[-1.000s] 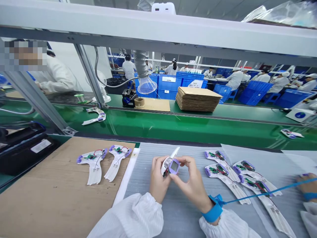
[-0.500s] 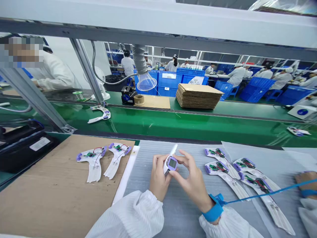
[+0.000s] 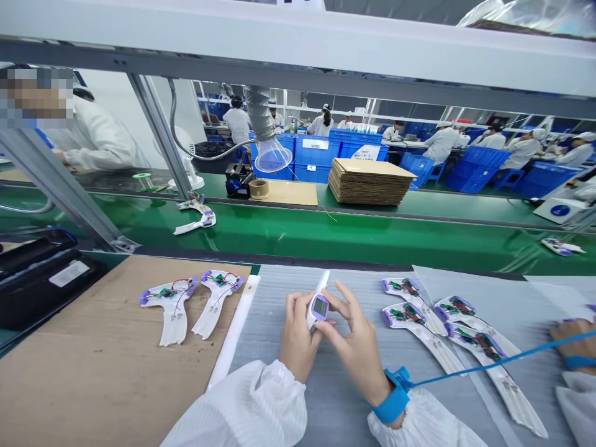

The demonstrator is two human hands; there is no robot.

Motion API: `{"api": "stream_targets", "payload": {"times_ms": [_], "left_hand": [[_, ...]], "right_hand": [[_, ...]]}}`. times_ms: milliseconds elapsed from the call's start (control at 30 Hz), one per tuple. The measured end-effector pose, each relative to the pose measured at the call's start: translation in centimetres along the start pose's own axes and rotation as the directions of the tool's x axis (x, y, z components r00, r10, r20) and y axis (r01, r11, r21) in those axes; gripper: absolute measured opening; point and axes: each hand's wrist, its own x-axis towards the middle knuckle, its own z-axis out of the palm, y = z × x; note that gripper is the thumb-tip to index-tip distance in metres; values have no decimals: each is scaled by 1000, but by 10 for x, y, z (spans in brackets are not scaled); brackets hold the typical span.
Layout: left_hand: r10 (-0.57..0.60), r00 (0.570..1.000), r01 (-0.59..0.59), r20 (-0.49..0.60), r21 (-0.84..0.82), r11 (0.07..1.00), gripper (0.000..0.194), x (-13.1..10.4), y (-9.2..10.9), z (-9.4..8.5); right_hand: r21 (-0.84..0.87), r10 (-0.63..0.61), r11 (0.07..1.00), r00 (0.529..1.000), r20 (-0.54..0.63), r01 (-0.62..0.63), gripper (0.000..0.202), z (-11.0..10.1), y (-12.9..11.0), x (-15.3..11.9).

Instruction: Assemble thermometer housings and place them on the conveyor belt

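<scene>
A white, gun-shaped infrared thermometer (image 3: 320,307) with a purple-framed screen is held upright over the grey foam-covered bench. My left hand (image 3: 298,332) wraps around its left side, fingers closed on it. From the right, my right hand (image 3: 354,335) pinches its edge between thumb and fingers, the index finger raised. A blue wrist strap (image 3: 393,397) with a cord circles my right wrist. To the right lie several open thermometer halves (image 3: 405,315) with green boards and wires. Two more opened halves (image 3: 174,307) rest on the cardboard sheet (image 3: 102,360) at left.
Beyond the bench runs a green conveyor belt (image 3: 279,233) carrying thermometer parts (image 3: 202,217). A cardboard stack (image 3: 370,181), tape roll (image 3: 259,189) and extraction funnel (image 3: 273,155) are behind it. A black case (image 3: 60,282) sits at left. A co-worker's hand (image 3: 575,341) is at the right edge.
The thermometer's screen now shows darker markings. Both hands keep their hold on it, nearly still. The part on the belt at left has shifted to the right.
</scene>
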Motion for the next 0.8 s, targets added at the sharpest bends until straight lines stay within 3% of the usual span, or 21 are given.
{"api": "stream_targets", "payload": {"times_ms": [100, 233, 367, 433, 500, 600, 667, 733, 800], "left_hand": [[15, 1000, -16, 15, 51, 999, 34, 1, 0, -3], [118, 990, -123, 81, 58, 991, 26, 3, 5, -13], [223, 971, -223, 89, -9, 975, 21, 3, 11, -23], [248, 964, -244, 92, -48, 969, 19, 2, 13, -24], [262, 955, -250, 138, -100, 963, 19, 1, 17, -21], [145, 951, -114, 273, -124, 986, 15, 1, 22, -13], [24, 921, 3, 390, -69, 998, 19, 4, 22, -12], [-37, 869, 29, 493, 24, 999, 37, 16, 14, -17], [-40, 838, -39, 544, 132, 990, 52, 39, 2, -29]], "right_hand": [[-94, -38, 995, 999, 21, 39, 60, -2, 0, 2], [-250, -195, 945, 978, 78, 209, 53, -18, 1, 12], [-304, -329, 859, 899, 289, 412, 51, -42, 6, 21], [-342, -352, 803, 851, 389, 488, 46, -49, 7, 21], [-397, -328, 763, 835, 443, 510, 36, -49, 5, 17], [-505, -224, 726, 855, 469, 467, 28, -46, 5, 15], [-553, -171, 706, 864, 473, 442, 28, -55, 13, 25], [-616, -133, 689, 902, 412, 383, 33, -85, 29, 37], [-728, -63, 653, 973, 223, 210, 40, -134, 47, 45]]}}
